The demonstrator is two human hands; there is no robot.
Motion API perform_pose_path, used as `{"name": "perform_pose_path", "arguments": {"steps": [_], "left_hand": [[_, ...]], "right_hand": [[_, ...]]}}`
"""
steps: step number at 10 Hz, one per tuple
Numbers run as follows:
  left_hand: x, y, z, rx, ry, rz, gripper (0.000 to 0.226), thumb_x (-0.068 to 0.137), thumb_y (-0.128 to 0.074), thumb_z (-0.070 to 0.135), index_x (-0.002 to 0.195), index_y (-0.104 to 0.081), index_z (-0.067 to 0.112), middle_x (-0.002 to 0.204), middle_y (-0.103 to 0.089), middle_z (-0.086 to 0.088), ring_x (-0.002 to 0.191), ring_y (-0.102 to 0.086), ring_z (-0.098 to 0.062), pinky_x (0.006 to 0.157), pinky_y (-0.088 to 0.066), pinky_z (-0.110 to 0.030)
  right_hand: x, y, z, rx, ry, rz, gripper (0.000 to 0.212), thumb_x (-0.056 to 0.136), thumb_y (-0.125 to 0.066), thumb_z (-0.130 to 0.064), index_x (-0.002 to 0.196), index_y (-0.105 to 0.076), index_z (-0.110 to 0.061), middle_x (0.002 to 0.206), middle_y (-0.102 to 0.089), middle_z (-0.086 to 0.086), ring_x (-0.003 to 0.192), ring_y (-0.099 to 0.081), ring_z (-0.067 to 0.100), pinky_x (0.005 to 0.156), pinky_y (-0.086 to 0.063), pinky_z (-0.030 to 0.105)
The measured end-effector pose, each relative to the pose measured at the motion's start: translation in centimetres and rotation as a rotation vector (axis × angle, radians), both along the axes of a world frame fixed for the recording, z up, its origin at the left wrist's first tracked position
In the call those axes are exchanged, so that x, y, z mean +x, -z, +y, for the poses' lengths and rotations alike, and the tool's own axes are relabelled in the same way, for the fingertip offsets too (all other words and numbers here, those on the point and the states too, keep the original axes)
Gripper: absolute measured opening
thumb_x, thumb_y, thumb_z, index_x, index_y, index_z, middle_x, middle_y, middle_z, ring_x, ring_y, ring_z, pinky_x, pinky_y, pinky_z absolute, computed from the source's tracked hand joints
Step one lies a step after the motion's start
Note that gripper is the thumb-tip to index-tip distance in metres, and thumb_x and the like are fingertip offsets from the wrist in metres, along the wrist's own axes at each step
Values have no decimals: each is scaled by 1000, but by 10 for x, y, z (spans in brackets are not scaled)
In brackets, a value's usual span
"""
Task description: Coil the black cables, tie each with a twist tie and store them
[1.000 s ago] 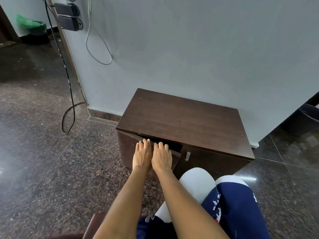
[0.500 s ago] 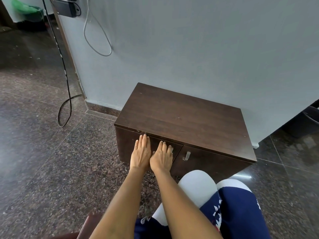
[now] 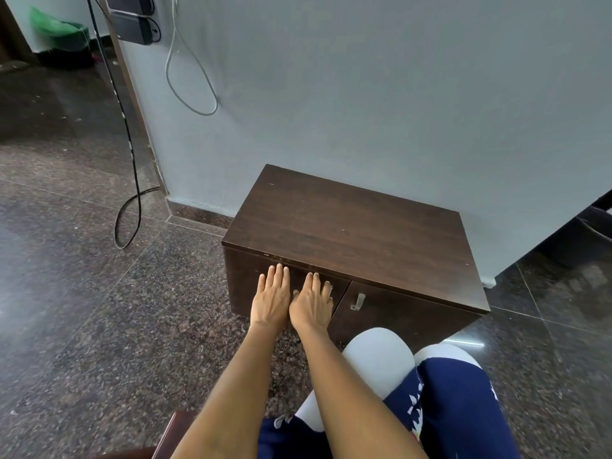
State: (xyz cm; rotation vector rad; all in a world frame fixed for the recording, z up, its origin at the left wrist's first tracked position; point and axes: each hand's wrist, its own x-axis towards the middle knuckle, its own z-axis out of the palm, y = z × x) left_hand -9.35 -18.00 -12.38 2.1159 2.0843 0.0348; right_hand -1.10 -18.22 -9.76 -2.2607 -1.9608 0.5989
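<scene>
Item: low dark-brown wooden cabinet (image 3: 351,223), set against a pale wall (image 3: 397,94) on a speckled stone floor (image 3: 82,326). Hands: 2, both flat on the cabinet's left door (image 3: 241,279), side by side and touching at the thumbs; left hand (image 3: 271,299) and right hand (image 3: 311,304) have straight fingers spread slightly, gripping nothing. The door's top edge runs just beyond the fingertips, under the overhanging cabinet top; its right edge lies just right of the right hand, meeting the right door (image 3: 404,313). Doors: 2, both sitting flush. Handles seen: 1, a small metal handle (image 3: 357,301), right of the right hand, apart from it. Open floor spreads wide to the left of the hands. Cables in view: 2. 1 black cable (image 3: 127,134) hangs down the wall corner, well left of and beyond the left hand, looping on the floor; thin, uncoiled, untied. 1 white cable (image 3: 195,81) loops on the wall beyond the hands. Knees: 2, below the right hand.
</scene>
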Motion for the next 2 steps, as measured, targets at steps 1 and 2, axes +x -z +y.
{"name": "perform_pose_path", "arguments": {"steps": [1,2], "left_hand": [[0,-10,-4,17,-12,-19,57,104,-18,31,152,-1,5,161,-3,-12,149,0,-25,121,-4,-39],[1,-23,-20,64,4,-15,56,104,-18,31,152,-2,5,161,-5,-12,149,-2,-26,121,-4,-40]], "right_hand": [[-1,-10,-7,37,12,15,56,102,-31,-33,151,-12,-15,160,-11,2,148,-7,29,119,-18,43],[-1,-20,-22,82,-24,40,56,102,-30,-33,151,-11,-15,161,-9,2,148,-6,28,119,-16,43]]}}
